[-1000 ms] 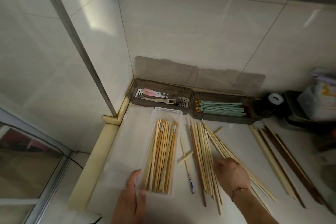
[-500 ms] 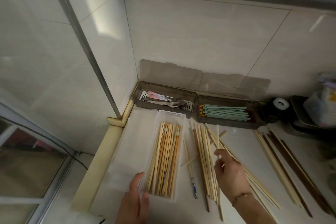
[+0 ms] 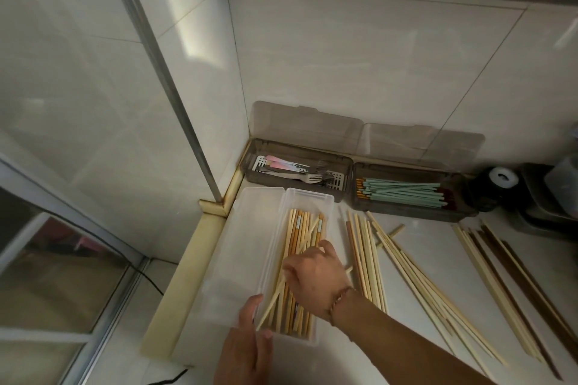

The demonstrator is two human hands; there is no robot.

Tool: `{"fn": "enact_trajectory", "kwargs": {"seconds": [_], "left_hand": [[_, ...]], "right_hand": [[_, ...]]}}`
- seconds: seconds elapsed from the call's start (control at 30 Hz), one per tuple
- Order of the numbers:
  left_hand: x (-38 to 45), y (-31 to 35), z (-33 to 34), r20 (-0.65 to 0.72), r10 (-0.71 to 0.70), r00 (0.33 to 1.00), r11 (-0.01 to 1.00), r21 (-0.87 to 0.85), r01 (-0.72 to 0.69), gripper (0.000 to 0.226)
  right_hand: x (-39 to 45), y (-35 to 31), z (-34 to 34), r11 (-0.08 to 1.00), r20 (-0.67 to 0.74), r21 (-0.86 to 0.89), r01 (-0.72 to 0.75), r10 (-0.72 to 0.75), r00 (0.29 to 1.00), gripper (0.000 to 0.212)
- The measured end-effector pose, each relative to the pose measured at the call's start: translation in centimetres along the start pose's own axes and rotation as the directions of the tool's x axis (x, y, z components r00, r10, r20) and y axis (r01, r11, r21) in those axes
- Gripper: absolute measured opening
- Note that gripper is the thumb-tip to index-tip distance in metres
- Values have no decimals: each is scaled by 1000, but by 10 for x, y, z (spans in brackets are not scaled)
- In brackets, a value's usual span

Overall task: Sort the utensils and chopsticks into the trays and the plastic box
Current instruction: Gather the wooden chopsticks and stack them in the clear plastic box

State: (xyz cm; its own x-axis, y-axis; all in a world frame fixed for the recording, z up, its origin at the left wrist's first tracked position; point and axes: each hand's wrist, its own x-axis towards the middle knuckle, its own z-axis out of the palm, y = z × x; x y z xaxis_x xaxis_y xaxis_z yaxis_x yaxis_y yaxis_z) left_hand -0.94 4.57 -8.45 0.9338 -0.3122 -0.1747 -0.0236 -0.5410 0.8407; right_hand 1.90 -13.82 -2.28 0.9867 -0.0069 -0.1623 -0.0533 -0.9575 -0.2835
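A clear plastic box point(image 3: 308, 194) with its lid point(image 3: 247, 253) folded open to the left holds several wooden chopsticks point(image 3: 300, 228). My right hand point(image 3: 316, 280) hovers over the box and pinches a pale chopstick point(image 3: 272, 303) that lies slantwise across the others. My left hand point(image 3: 247, 344) rests with straight fingers against the box's near end. Loose pale chopsticks point(image 3: 366, 247) lie right of the box, and dark brown chopsticks point(image 3: 516, 281) lie further right. At the wall, a grey tray point(image 3: 272, 147) holds forks point(image 3: 312, 177), and a second grey tray point(image 3: 406, 166) holds green chopsticks point(image 3: 403, 191).
A black round object with a white top point(image 3: 500, 178) and a dark container point(image 3: 541, 209) stand at the back right. The counter's raised beige edge point(image 3: 187, 259) runs along the left, with a drop and a black cable point(image 3: 147, 278) beyond it.
My right hand lifted a pale chopstick from the loose pile and carried it left over the plastic box. My left hand stayed at the box's near end.
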Motion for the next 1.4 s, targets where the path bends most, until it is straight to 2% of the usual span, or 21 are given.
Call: {"fn": "enact_trajectory", "kwargs": {"seconds": [0.07,0.13,0.27,0.3,0.37,0.4,0.47,0.53,0.57,0.6,0.67,0.73,0.8,0.83,0.93,1.17,1.3,1.4], "left_hand": [[0,3,-2,28,-16,999,999,37,15,75],[1,4,-2,68,-43,997,999,23,41,76],[5,5,-2,84,-70,994,998,3,70,67],[5,6,-2,89,-65,994,998,14,64,69],[3,10,-4,99,-49,994,999,20,48,87],[2,11,-6,102,-50,994,999,15,48,98],[2,13,-8,106,-42,993,999,22,40,108],[4,13,-7,147,-59,987,997,66,49,85],[5,12,-6,157,-75,985,995,75,64,69],[6,11,-6,156,-89,984,995,68,79,60],[5,9,-5,135,-82,988,995,67,73,58],[2,9,-5,117,-45,992,997,75,36,66],[1,4,-4,100,-13,995,998,65,7,71],[1,2,-3,92,-1,996,998,68,-5,68],[1,-2,-3,83,5,997,997,80,-11,67],[0,-1,-2,83,50,995,996,75,-56,63],[-1,-2,-1,87,39,995,997,69,-45,68],[0,-4,0,105,19,994,998,64,-26,70]], "right_hand": [[5,3,1,999,40,-35,3,-2,999,26],[11,6,0,996,73,-84,12,-6,997,25],[24,8,-3,959,194,-277,63,-9,981,27],[25,9,-2,948,217,-308,79,-11,976,28],[23,13,0,954,203,-281,102,-45,978,29],[21,16,2,969,156,-217,115,-82,984,29],[11,26,7,988,-66,-13,157,-157,985,26],[-3,39,11,968,-381,153,200,-129,915,20],[-12,48,14,963,-494,195,188,-69,867,20],[-21,58,16,966,-545,226,124,20,838,20],[-41,79,18,936,-502,325,-136,293,814,19],[-59,98,20,805,-334,407,-431,570,750,14],[-71,110,21,723,-194,344,-600,680,707,6],[-74,112,23,705,-119,298,-643,696,708,9],[-79,109,27,687,29,254,-681,698,715,12],[-80,116,27,603,147,398,-692,702,696,12],[-81,119,13,611,39,494,-619,695,718,15],[-63,102,-15,638,-103,606,-475,655,748,6]]}}
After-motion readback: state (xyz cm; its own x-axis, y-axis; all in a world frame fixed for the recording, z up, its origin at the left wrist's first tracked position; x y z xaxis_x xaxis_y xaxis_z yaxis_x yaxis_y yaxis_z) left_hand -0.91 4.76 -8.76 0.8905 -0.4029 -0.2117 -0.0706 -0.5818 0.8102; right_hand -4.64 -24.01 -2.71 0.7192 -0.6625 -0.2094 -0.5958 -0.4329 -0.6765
